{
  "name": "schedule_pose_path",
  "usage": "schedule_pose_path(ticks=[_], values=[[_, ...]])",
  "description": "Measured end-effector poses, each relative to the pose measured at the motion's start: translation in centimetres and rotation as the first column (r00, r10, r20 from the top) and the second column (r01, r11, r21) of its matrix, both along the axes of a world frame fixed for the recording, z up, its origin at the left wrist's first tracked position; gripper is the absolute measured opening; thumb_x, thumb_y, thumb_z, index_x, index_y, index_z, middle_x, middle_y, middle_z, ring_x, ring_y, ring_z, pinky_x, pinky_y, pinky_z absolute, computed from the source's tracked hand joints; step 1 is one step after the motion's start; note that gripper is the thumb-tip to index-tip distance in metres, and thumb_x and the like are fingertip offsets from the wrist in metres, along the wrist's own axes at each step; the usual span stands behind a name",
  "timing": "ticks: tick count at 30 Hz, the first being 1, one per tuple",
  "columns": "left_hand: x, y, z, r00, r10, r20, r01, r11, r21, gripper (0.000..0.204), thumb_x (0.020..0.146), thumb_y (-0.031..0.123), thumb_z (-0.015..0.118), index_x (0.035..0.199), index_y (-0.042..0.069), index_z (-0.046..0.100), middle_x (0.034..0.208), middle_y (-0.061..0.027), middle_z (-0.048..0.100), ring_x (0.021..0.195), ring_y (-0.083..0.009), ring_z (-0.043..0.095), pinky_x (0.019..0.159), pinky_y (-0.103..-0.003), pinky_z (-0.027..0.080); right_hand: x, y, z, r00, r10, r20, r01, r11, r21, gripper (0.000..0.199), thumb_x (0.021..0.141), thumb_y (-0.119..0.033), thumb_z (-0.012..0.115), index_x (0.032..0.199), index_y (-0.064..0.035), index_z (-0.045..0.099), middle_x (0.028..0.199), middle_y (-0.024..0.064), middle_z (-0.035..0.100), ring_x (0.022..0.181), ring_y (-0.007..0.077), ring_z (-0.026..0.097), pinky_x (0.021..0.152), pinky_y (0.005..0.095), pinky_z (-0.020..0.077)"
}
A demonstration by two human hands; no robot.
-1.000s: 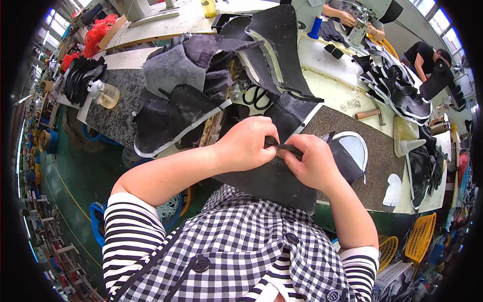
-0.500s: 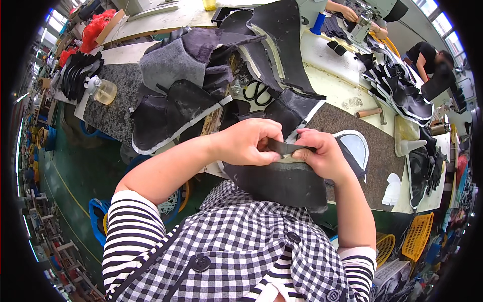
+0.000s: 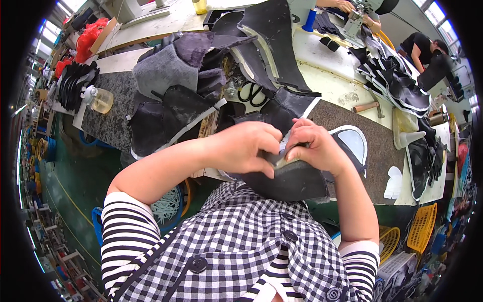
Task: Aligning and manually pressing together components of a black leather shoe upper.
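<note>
In front of my chest, a black leather boot-upper piece [image 3: 294, 182] with a pale strip along its upper edge is held in both hands. My left hand [image 3: 244, 147] is closed on that edge from the left, fingers curled and thumb low; its fingertips are partly hidden. From the right, my right hand [image 3: 318, 146] pinches the same edge between thumb and bent fingers. A zipper edge shows just above, between the hands. Beyond them lies another black upper piece [image 3: 289, 108]. To the left is a black upper [image 3: 163, 121] with a white zipper edge.
Black-handled scissors [image 3: 252, 94] lie ahead, near a grey fleecy piece [image 3: 168, 75]. A glue bottle [image 3: 100, 99] stands left. Rightward are a hammer [image 3: 370, 106], stacked black uppers [image 3: 397, 83] and a white cutout [image 3: 393, 183]. Another person's hands work at a sewing machine [image 3: 359, 27].
The dark strip stretched between my hands has folded down out of sight. My left fingers and thumb have spread somewhat, and my right hand has turned up. The view has shifted slightly.
</note>
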State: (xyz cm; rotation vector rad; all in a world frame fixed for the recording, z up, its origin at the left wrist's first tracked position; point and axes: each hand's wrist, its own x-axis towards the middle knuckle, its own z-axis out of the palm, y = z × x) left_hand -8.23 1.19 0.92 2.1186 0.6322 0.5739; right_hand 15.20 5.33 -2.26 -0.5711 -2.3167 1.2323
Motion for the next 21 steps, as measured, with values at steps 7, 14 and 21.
schedule_pose_path(ticks=[7, 14, 21], values=[[-2.0, 2.2, 3.3, 0.956, 0.294, 0.007, -0.292, 0.95, -0.113, 0.027, 0.066, 0.012, 0.083, 0.073, -0.001, 0.06, 0.068, -0.0034, 0.049, 0.067, -0.0131, 0.049, 0.057, -0.028, 0.037, 2.8, 1.0, 4.6, 0.956, -0.129, 0.264, 0.056, 0.961, 0.269, 0.035, 0.067, -0.028, 0.081, 0.086, -0.0035, 0.064, 0.087, 0.0101, 0.06, 0.088, 0.0328, 0.057, 0.078, 0.0415, 0.0462], [-1.6, 2.7, 3.4, 0.827, 0.51, -0.238, -0.399, 0.83, 0.39, 0.022, 0.067, 0.002, 0.076, 0.078, -0.001, 0.057, 0.076, -0.0097, 0.052, 0.071, -0.0254, 0.055, 0.066, -0.034, 0.046, 4.9, 5.0, 5.4, 0.909, -0.416, 0.036, 0.23, 0.571, 0.788, 0.016, 0.07, -0.019, 0.075, 0.08, -0.0084, 0.066, 0.082, 0.0018, 0.059, 0.087, 0.0243, 0.058, 0.086, 0.0362, 0.0424], [-1.5, 5.5, 1.3, 0.723, 0.688, 0.069, -0.523, 0.609, -0.597, 0.012, 0.094, 0.012, 0.059, 0.105, 0.006, 0.058, 0.099, -0.0027, 0.064, 0.09, -0.0146, 0.063, 0.082, -0.034, 0.056, 7.4, 6.7, 1.2, 0.778, -0.61, -0.153, 0.465, 0.394, 0.793, 0.026, 0.074, -0.01, 0.072, 0.1, -0.0125, 0.067, 0.098, 0.0052, 0.059, 0.099, 0.0279, 0.055, 0.09, 0.0388, 0.0418]])
